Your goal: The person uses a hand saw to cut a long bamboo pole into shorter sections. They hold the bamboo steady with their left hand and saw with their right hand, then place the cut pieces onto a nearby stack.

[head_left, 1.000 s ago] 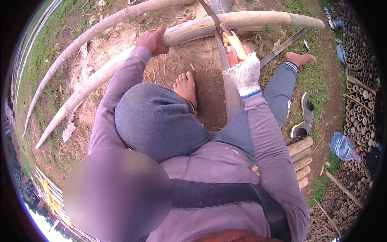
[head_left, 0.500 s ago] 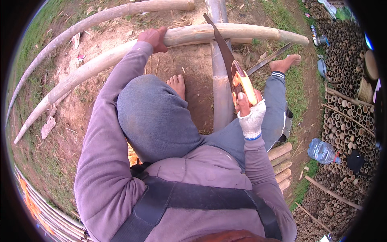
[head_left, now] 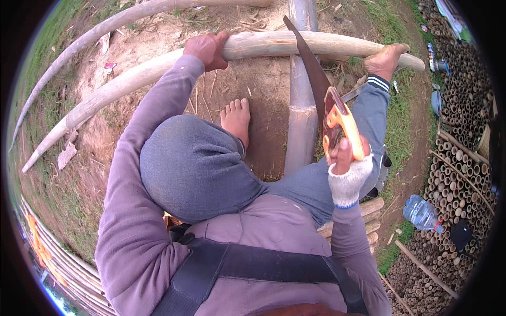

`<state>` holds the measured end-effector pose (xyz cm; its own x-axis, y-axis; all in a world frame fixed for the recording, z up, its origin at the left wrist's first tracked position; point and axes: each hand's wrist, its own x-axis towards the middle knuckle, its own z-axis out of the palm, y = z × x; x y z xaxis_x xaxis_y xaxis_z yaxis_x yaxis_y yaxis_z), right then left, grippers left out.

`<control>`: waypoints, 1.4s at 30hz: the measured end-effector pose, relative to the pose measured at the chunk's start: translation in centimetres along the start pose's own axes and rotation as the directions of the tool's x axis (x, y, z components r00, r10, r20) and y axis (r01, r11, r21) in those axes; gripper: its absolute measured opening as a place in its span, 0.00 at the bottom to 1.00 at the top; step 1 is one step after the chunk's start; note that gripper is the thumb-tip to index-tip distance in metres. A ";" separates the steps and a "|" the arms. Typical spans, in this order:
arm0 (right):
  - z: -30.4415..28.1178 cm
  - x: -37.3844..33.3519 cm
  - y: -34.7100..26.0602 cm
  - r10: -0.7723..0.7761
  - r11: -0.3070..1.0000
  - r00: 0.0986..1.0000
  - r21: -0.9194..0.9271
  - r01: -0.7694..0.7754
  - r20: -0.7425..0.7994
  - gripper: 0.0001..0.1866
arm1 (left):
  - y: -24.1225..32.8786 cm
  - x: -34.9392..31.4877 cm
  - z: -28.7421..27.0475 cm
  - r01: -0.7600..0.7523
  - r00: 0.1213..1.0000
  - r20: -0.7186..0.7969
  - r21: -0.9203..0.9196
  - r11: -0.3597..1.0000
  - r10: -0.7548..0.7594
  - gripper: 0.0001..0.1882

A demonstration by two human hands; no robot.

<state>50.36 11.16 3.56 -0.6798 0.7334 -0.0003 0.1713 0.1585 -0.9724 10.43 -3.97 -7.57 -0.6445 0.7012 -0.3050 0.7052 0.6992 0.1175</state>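
My left hand (head_left: 207,51) is bare and wraps over a long pale bamboo pole (head_left: 258,44), which runs from the lower left to the upper right. In my right hand (head_left: 349,162), which wears a white fingerless glove, is the orange-and-brown handle of a handsaw (head_left: 314,79). Its dark blade slants up and left across the pole, just right of my left hand. Whether its teeth have bitten in cannot be made out. Beneath the pole at that spot lies a thick grey bamboo log (head_left: 303,124). My right foot (head_left: 386,60) rests against the pole near its right end.
Another bamboo pole (head_left: 113,30) lies farther off at the upper left. Cut bamboo pieces (head_left: 372,213) lie by my right leg. Big stacks of bamboo tubes (head_left: 453,176) fill the right side, with a plastic bottle (head_left: 421,212) on them. Long poles (head_left: 68,263) lie at lower left.
My right foot has come up against the pole's right part. The saw and my right hand appear lower and farther right, the blade still across the pole. My left hand keeps its hold.
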 end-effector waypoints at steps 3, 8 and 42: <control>5.6 11.6 2.4 -0.314 0.837 0.947 -0.489 0.245 -0.063 0.16 | 3.2 0.2 0.4 -0.094 0.995 0.017 -0.029 0.995 0.094 0.37; 5.3 10.9 2.8 -0.397 0.788 0.917 -0.524 0.323 -0.033 0.20 | 2.3 1.6 -2.0 -0.081 0.997 0.017 -0.001 0.997 0.081 0.36; 1.6 -0.6 4.6 -0.130 0.955 0.990 -0.276 0.111 -0.053 0.12 | 0.6 0.6 -0.3 0.030 0.995 0.090 0.037 0.999 -0.033 0.45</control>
<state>50.37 10.40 -1.33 -0.6574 0.7406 0.1390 0.2853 0.4154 -0.8637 10.37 -3.11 -7.45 -0.6380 0.6625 -0.3925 0.6962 0.7140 0.0735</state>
